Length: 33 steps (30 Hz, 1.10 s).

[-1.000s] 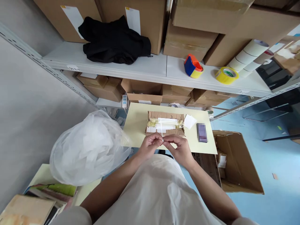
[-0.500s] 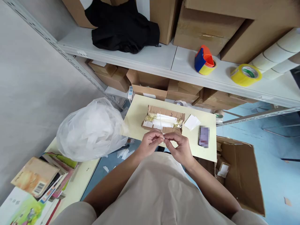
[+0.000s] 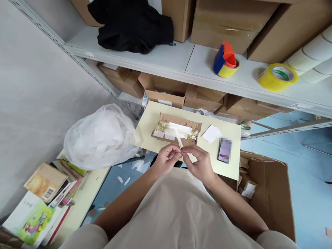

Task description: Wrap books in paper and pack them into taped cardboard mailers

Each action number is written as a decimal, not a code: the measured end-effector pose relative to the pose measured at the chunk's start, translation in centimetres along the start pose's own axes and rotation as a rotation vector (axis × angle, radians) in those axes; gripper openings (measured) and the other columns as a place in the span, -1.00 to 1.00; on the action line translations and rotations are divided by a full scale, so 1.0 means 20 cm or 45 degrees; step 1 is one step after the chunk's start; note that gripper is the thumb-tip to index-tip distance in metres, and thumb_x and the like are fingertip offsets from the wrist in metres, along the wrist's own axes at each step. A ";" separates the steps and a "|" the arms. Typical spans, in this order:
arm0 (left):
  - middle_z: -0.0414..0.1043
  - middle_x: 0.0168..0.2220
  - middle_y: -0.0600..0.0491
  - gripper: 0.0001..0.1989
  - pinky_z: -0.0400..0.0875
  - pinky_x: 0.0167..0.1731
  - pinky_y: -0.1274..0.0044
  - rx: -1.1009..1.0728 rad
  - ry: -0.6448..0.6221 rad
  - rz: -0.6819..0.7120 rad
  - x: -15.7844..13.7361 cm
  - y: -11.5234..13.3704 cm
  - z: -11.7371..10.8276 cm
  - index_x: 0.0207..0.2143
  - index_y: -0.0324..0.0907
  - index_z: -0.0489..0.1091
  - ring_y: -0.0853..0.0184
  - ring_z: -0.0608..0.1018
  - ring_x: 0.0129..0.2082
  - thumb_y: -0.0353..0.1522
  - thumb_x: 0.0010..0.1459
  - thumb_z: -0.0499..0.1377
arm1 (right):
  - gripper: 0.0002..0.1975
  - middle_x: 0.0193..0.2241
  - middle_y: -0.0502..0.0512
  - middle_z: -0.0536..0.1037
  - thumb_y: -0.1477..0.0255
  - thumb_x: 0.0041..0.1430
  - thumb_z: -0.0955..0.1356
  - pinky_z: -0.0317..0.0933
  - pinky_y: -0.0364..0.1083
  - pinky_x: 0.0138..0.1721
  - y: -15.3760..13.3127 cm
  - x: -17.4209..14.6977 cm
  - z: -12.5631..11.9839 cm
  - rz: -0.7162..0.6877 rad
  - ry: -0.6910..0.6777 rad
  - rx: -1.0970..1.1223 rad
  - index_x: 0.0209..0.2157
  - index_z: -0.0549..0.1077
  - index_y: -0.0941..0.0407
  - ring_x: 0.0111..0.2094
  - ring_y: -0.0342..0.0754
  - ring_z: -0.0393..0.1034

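My left hand (image 3: 166, 159) and my right hand (image 3: 199, 161) meet fingertip to fingertip above the front edge of the small table (image 3: 145, 129). Between them they pinch the lower end of a narrow whitish strip (image 3: 178, 138), whose free end points away from me. Just beyond the hands lies a flat piece of cardboard (image 3: 166, 117) with white strips and crinkled clear yellowish tape across it. To its right are white paper cards (image 3: 211, 133) and a phone (image 3: 224, 150) with a blurred screen.
A bulging translucent plastic bag (image 3: 98, 138) sits at left, behind a pile of books (image 3: 48, 181). Ahead, a grey shelf (image 3: 171, 65) carries cardboard boxes, black cloth (image 3: 135, 27), a tape dispenser (image 3: 225, 60) and yellow tape (image 3: 278, 76). A large open carton (image 3: 272, 193) stands at right.
The strip has turned its broader face towards me and looks wider than before. Both hands keep their pinch at almost the same place. My view has shifted slightly.
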<state>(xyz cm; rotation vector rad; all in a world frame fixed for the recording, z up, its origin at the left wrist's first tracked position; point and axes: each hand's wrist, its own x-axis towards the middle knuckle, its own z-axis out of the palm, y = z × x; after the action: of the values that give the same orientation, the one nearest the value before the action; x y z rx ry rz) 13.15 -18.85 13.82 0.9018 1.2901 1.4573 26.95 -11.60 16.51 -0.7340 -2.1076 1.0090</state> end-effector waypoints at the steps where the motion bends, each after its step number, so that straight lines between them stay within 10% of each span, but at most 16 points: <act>1: 0.39 -0.42 0.07 -0.82 0.29 -0.37 0.56 -0.023 0.013 -0.020 0.00 0.00 0.01 -0.41 -0.18 0.41 0.40 0.41 -0.42 -0.24 0.08 0.23 | -0.85 -0.33 0.08 0.59 0.50 0.17 0.29 0.40 -0.09 -0.23 0.01 -0.01 -0.01 -0.045 0.012 -0.046 -0.28 0.49 0.06 -0.28 -0.08 0.50; 17: 0.36 -0.49 0.11 -0.76 0.38 -0.36 0.55 0.049 0.011 -0.100 0.06 0.04 0.10 -0.45 -0.19 0.32 0.42 0.45 -0.44 -0.20 0.13 0.16 | -0.84 -0.27 0.13 0.59 0.53 0.17 0.31 0.38 -0.05 -0.20 0.09 -0.02 -0.08 -0.366 0.031 -0.474 -0.20 0.46 0.09 -0.24 -0.04 0.48; 33: 0.24 -0.44 0.11 -0.83 0.23 -0.40 0.55 0.271 -0.174 0.177 0.20 0.09 -0.08 -0.39 -0.17 0.24 0.43 0.31 -0.45 -0.30 0.25 0.02 | -0.84 -0.30 0.08 0.56 0.57 0.10 0.31 0.36 -0.03 -0.17 0.04 0.18 0.03 -0.007 0.026 -0.078 -0.28 0.46 0.06 -0.22 -0.05 0.46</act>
<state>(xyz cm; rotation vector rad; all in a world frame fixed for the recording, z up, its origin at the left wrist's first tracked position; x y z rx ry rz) 10.34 -15.41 15.02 1.2319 1.3183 1.3548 24.51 -8.91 16.78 -0.7645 -2.1296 0.9339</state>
